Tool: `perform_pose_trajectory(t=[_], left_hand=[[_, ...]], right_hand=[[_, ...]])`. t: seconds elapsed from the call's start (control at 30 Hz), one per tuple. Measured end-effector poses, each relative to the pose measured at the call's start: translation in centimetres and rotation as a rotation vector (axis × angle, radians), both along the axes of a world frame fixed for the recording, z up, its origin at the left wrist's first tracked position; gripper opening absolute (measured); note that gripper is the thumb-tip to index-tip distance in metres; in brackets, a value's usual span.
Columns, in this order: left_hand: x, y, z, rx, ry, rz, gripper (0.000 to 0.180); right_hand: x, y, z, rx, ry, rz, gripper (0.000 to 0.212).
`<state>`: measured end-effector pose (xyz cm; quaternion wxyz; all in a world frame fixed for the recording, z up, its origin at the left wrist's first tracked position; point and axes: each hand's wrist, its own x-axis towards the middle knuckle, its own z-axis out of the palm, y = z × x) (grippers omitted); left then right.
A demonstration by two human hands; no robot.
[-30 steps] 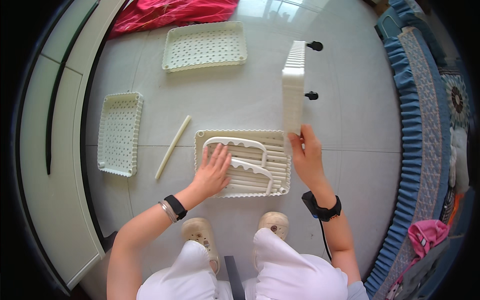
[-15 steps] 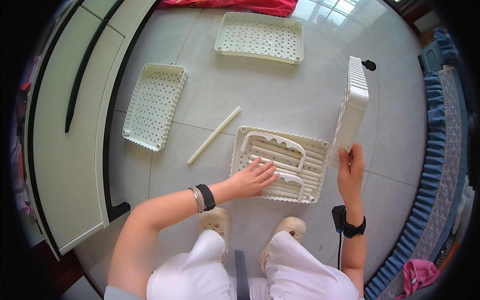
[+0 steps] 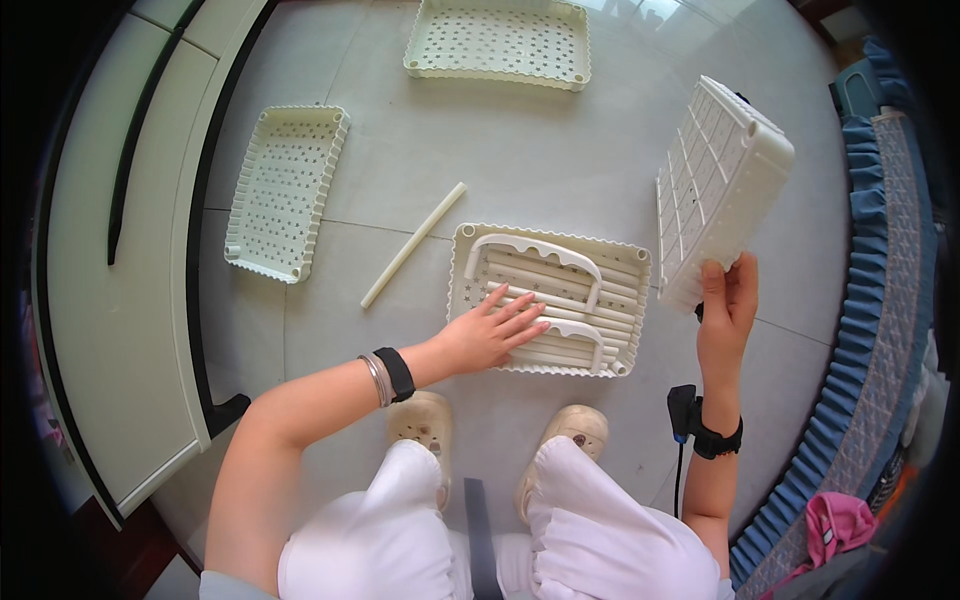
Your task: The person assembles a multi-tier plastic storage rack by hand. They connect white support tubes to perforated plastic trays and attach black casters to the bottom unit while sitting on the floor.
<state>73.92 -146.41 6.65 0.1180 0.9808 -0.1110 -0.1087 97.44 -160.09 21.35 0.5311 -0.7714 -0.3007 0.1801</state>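
Observation:
In front of my feet lies a white plastic tray [image 3: 643, 268] with a scalloped rim and star-shaped holes. It holds several cream tubes [image 3: 622, 291] and two white curved handles [image 3: 540, 246]. My left hand [image 3: 485, 333] rests flat over the tubes and the nearer handle, its fingers spread. On the right, my right hand [image 3: 727, 305] pinches the lower end of another white tray [image 3: 715, 190], raised and tilted on its side. That tray's ribbed underside faces left, and small black pieces partly show at its edges.
A loose cream tube [image 3: 413, 245] lies on the tiled floor left of the filled tray. Two more star-holed trays sit beyond: one at the left [image 3: 287, 192], one at the far side [image 3: 497, 72]. A drawer cabinet [image 3: 130, 300] flanks the left, blue pleated fabric [image 3: 868, 260] the right.
My right hand has moved a little right and up, turning the held tray so its ribbed underside shows. My left hand stays on the tubes. The whole view has shifted slightly.

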Motion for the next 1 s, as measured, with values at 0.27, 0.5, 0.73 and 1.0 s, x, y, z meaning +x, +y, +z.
perform_pose_trajectory(t=[0.27,0.5,0.73,1.0], left_hand=[[0.6,0.6,0.1,0.045,0.024,0.046,0.083],[1.2,0.2,-0.6,-0.016,-0.003,0.138,0.075],[3.0,2.4,-0.4,-0.023,-0.105,0.236,0.039],[4.3,5.2,1.1,-0.543,-0.107,0.605,0.017]], right_hand=[[-0.8,-0.4,5.1,0.32,0.256,-0.161,0.017],[-0.2,-2.5,4.0,0.321,0.221,0.068,0.024],[0.6,-2.9,3.0,0.301,0.298,-0.048,0.024],[0.3,-2.1,3.0,0.302,0.265,0.045,0.025]])
